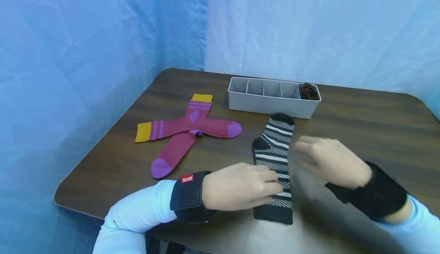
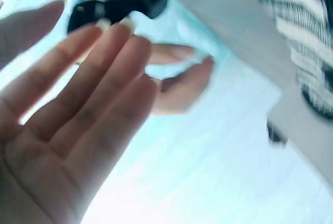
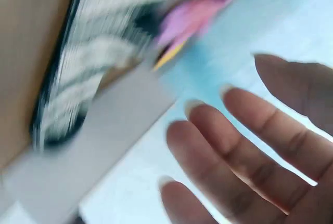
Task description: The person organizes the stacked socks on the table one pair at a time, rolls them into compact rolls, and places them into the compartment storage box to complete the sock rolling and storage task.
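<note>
A black-and-white striped sock [image 1: 273,156] lies flat on the table, its toe toward the grey box and its cuff near the front edge. Over its lower part is my left hand [image 1: 242,187], fingers extended and holding nothing; the left wrist view shows the open palm and long fingers [image 2: 99,94]. Just right of the sock, my right hand [image 1: 324,158] hovers with loosely bent, blurred fingers. In the right wrist view its fingers [image 3: 234,151] are spread and bare, with the striped sock [image 3: 93,52] beyond them.
Two maroon socks with yellow cuffs and purple toes [image 1: 187,130] lie crossed at the left. Behind the striped sock stands a grey divided box [image 1: 271,104], a brown bundle [image 1: 308,91] in its rightmost compartment. Blue sheeting [image 1: 309,28] hangs behind the table.
</note>
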`<action>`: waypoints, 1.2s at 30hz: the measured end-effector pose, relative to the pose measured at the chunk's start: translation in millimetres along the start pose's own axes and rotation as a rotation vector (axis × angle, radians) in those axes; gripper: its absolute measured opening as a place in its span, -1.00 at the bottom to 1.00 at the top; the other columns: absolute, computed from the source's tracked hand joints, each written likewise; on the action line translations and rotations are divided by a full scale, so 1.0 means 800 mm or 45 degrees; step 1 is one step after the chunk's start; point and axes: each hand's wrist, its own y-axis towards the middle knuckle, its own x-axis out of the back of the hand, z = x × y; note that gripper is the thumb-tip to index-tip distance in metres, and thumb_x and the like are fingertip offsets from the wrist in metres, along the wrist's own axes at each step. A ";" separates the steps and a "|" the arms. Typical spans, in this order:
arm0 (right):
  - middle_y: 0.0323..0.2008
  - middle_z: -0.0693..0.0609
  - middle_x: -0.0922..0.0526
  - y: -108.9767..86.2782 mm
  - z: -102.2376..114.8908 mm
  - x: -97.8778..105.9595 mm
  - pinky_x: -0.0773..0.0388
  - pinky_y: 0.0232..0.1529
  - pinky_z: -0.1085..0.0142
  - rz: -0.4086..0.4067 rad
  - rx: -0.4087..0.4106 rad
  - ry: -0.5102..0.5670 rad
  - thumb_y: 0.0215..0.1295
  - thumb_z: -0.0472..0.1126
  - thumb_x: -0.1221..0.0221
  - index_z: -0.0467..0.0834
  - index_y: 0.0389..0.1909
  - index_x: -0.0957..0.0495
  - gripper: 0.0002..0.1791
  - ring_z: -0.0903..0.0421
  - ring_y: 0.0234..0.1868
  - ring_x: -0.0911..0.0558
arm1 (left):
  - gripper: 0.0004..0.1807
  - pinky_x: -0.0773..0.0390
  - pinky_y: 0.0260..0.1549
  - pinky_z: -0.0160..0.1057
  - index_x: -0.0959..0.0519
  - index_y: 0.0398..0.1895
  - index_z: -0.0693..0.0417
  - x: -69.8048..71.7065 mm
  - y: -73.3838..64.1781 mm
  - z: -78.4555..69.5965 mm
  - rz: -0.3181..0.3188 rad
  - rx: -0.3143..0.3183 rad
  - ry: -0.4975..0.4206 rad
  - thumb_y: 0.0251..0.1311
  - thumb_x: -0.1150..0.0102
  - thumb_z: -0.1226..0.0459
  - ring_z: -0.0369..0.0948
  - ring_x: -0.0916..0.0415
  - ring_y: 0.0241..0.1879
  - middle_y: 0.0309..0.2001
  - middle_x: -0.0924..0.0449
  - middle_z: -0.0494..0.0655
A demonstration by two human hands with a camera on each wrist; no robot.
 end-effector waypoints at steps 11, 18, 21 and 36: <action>-0.46 0.32 -0.43 -0.040 0.042 -0.043 -0.33 -0.53 0.61 0.324 0.324 0.376 -0.07 -0.11 -0.21 0.06 -0.53 -0.55 -0.95 0.49 -0.52 -0.34 | -0.72 -0.34 -0.48 -0.56 -0.55 -0.24 -0.09 -0.056 0.019 -0.004 0.419 -0.010 -0.052 -0.04 -0.13 0.05 -0.45 -0.38 -0.40 -0.34 -0.48 -0.28; -0.46 0.34 -0.39 -0.036 0.045 -0.044 -0.36 -0.52 0.54 0.380 0.256 0.353 -0.19 0.09 -0.24 0.05 -0.51 -0.51 -0.75 0.47 -0.50 -0.36 | -0.70 -0.38 -0.52 -0.52 -0.53 -0.25 -0.12 -0.064 0.018 -0.008 0.295 0.057 0.128 -0.11 -0.18 0.06 -0.38 -0.42 -0.35 -0.33 -0.48 -0.27; -0.47 0.34 -0.38 -0.035 0.046 -0.045 -0.34 -0.52 0.54 0.375 0.257 0.336 -0.21 0.14 -0.23 0.05 -0.52 -0.49 -0.72 0.46 -0.52 -0.34 | -0.79 -0.37 -0.59 -0.48 -0.55 -0.32 -0.12 -0.066 0.019 -0.012 0.256 0.078 0.192 -0.08 -0.14 0.10 -0.36 -0.43 -0.39 -0.37 -0.48 -0.27; -0.59 0.32 -0.42 -0.040 0.046 -0.056 -0.26 -0.60 0.65 0.189 0.295 0.355 -0.09 -0.22 -0.18 0.01 -0.59 -0.46 -0.92 0.51 -0.61 -0.28 | -0.88 -0.14 -0.75 -0.59 -0.43 -0.37 0.03 -0.061 0.021 0.013 0.313 0.183 -0.421 -0.02 -0.05 0.35 -0.47 -0.13 -0.71 -0.68 -0.25 -0.30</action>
